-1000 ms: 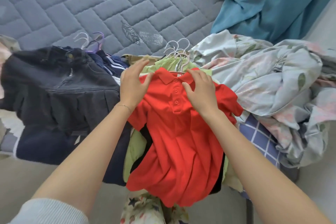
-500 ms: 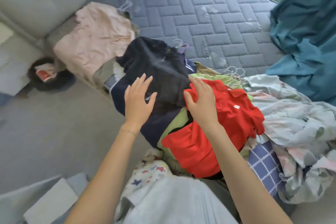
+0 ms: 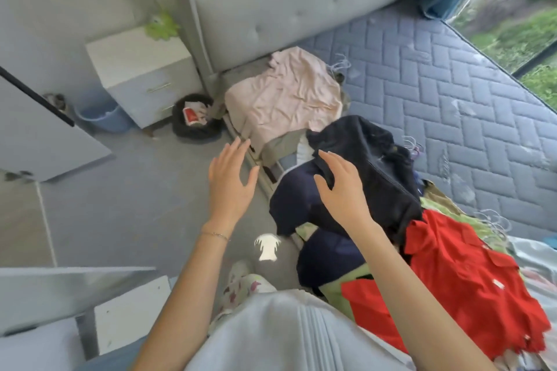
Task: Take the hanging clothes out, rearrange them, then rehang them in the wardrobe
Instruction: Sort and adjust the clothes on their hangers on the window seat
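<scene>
Head view: left hand [image 3: 230, 187] grip released, empty; right hand [image 3: 340, 194] likewise, over dark jacket [image 3: 379, 159].

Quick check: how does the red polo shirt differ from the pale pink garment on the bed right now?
The red polo shirt is vivid red; the pale pink garment is a washed-out pink. The red polo shirt lies nearest the person, draping over the mattress edge; the pale pink garment sits farther off, by the headboard. Both lie on top of a pile of clothes, and neither is gripped.
</scene>
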